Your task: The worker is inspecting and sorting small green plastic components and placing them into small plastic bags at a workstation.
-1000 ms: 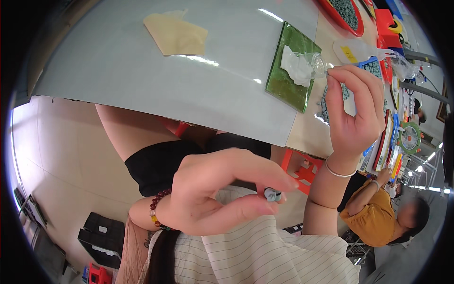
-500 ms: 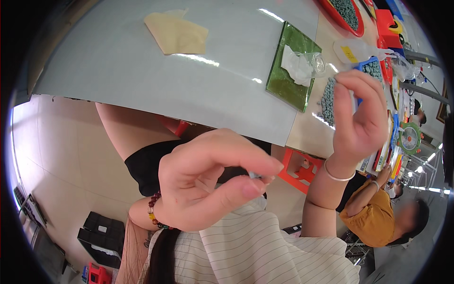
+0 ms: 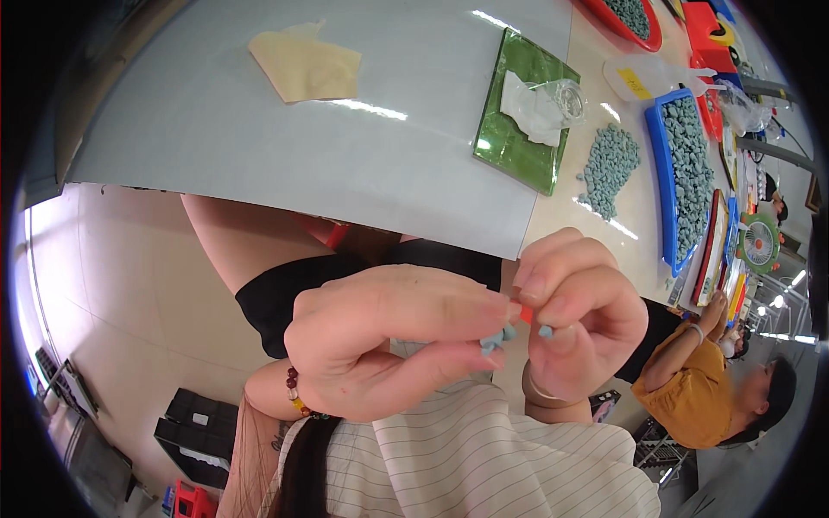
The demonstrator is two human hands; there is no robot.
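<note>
My left hand point(image 3: 389, 332) is closed, with a small blue-grey stone piece point(image 3: 494, 339) pinched between thumb and forefinger. Right beside it, my right hand point(image 3: 591, 315) is curled shut on a smaller blue-grey chip point(image 3: 546, 331) at its thumb. The fingertips of both hands almost meet above my lap, in front of the table edge. On the table beyond my right hand lies a loose pile of similar blue-grey pieces point(image 3: 610, 164). A long blue tray point(image 3: 668, 194) full of them stands to the right of the pile.
A green square plate point(image 3: 496, 147) bears white tissue point(image 3: 528, 110) and a clear cup point(image 3: 570, 102). Beige paper point(image 3: 306, 65) lies farther left. Past the plate are a translucent bottle point(image 3: 643, 76) and a red bowl point(image 3: 649, 39). A person in mustard clothing point(image 3: 691, 384) sits at right.
My right hand has come down from over the table's pile to meet my left hand, a chip now showing in it. The left hand's piece is more visible. The pile and blue tray are uncovered.
</note>
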